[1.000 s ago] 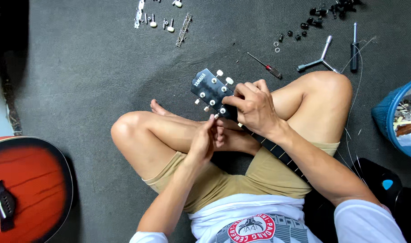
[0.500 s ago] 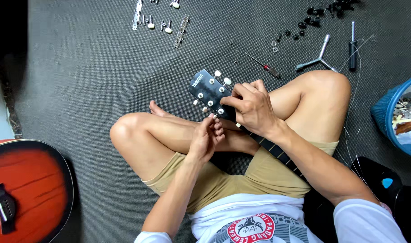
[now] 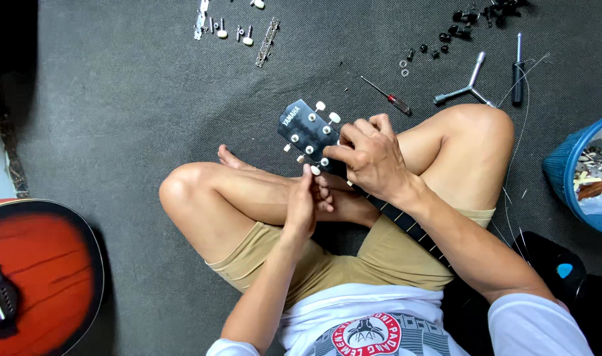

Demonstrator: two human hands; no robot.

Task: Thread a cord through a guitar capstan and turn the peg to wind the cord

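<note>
Fig.: my right hand [image 3: 373, 160] stays closed round the guitar headstock [image 3: 305, 130], resting over my crossed legs. My left hand [image 3: 305, 198] pinches shut on a tuning peg [image 3: 315, 170] at its lower edge. Since 1 s ago the headstock barely shifted, so peg work goes on.

Printed marks and labels, head view:

1. Logo on guitar headstock [image 3: 305, 130]: small white lettering on the black face, near the upper left end, running along the headstock's edge. The right hand [image 3: 373, 161] grips the headstock just below it.

2. Emblem on white shirt [image 3: 369, 333]: round badge at the bottom centre of the frame, red ring with white lettering around a dark figure on a grey ground; its lower part is cut off by the frame edge.

No packages, signs or screens are seen.
</note>
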